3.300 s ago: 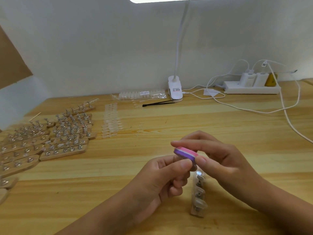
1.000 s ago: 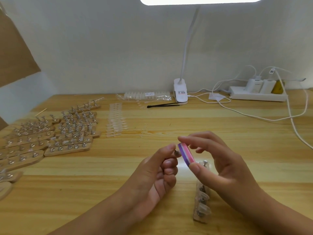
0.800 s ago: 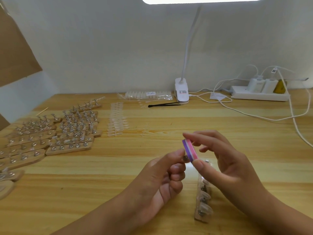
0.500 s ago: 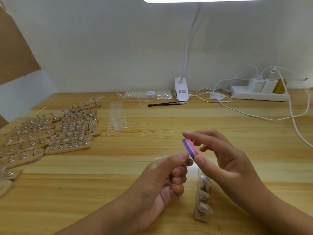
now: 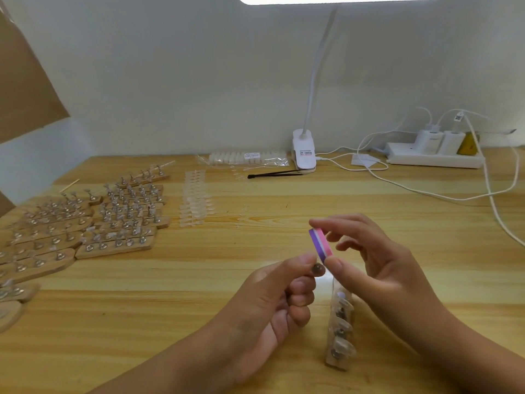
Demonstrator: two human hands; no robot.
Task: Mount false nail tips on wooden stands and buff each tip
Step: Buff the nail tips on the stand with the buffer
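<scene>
Two hands raised: left hand (image 5: 267,302) pinches a grey holder (image 5: 318,269), right hand (image 5: 377,268) pinches the buffer (image 5: 320,242).

The surface (image 5: 284,200) under your hands is pale wood, smooth, with clear grain and a soft sheen. The buffing block (image 5: 320,243) in your right hand (image 5: 377,265) looks matt and foam-like, layered purple, white and pink. The peg (image 5: 318,269) pinched in your left hand (image 5: 272,302) has a dull grey metal look. At lower centre the stand (image 5: 335,364) is bare wood, carrying clear, glossy plastic nail tips (image 5: 342,346). The rows of stands (image 5: 113,245) at left are the same raw wood, studded with shiny metal. Along the back, the bag (image 5: 247,159) is crinkly clear plastic, the lamp clip (image 5: 304,152) and power strip (image 5: 434,160) glossy white plastic, the tweezers (image 5: 275,174) matt black. The sheet (image 5: 25,89) at upper left looks like matt brown cardboard.
</scene>
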